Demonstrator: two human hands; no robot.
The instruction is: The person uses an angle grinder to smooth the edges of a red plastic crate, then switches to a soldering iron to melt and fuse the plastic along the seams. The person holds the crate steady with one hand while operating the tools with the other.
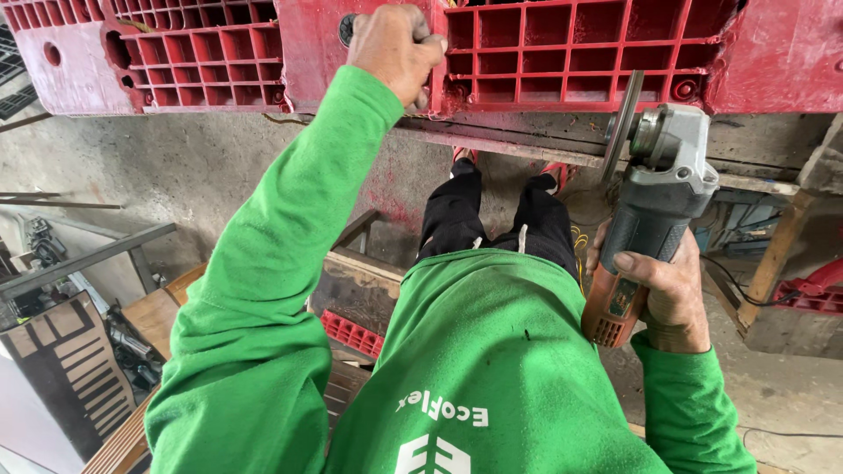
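Head view looks down over a green long-sleeved shirt (pixel 474 369) to 2 bare hands at a red plastic pallet (pixel 571 53) that lies across a wooden workbench plank (pixel 527 145). Left hand (pixel 395 48) is clenched on the pallet's near edge, at the solid strip between 2 gridded sections, pressing it down. Right hand (pixel 663 294) is wrapped around the body of an angle grinder (pixel 654 219), thumb along the grey casing, orange tail end below the palm. Its cutting disc (pixel 622 123) stands edge-on just beside and above the right hand, its upper rim touching or very near the pallet's lower edge; whether it bites into the plastic cannot be told. No sparks or dust show. As a judgement, the cut at this spot looks barely begun or not begun, since no fresh slot shows next to the disc, while the pallet's far-left end, well apart from the left hand, has broken, ragged openings. Below both hands stand black trousers (pixel 492 219) on a concrete floor (pixel 176 175).
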